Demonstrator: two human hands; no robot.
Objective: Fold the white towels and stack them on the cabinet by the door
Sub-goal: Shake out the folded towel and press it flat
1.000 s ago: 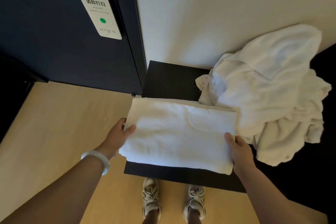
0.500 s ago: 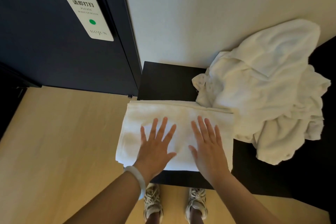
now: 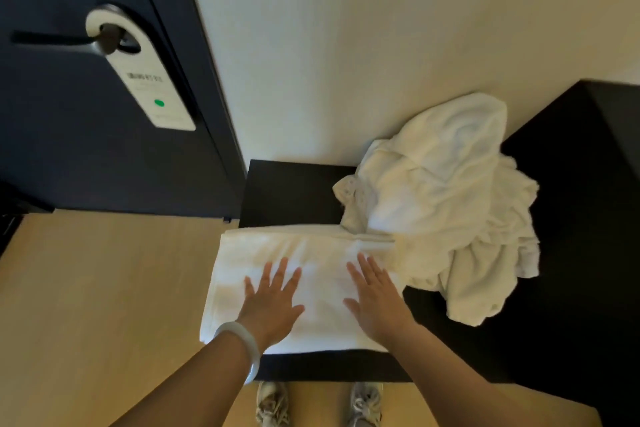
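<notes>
A folded white towel (image 3: 304,253) lies flat on the left end of the black cabinet (image 3: 294,191), its left edge hanging a little past the cabinet's side. My left hand (image 3: 273,302) presses on its left half with straight, spread fingers. My right hand (image 3: 375,298) lies flat on its right half, fingers straight. To the right, a crumpled heap of white towels (image 3: 446,204) sits on the cabinet against the wall and touches the folded towel's far right corner.
A dark door (image 3: 86,156) stands at the left with a lever handle and a white hanger sign (image 3: 149,80). A pale wall (image 3: 346,45) rises behind the cabinet. Light wooden floor (image 3: 104,288) lies to the left; my shoes (image 3: 273,404) show below the cabinet's front edge.
A second ago both hands gripped the folded towel's side edges. They then moved onto its top and now lie flat there, slightly farther apart. The view has tilted upward.
</notes>
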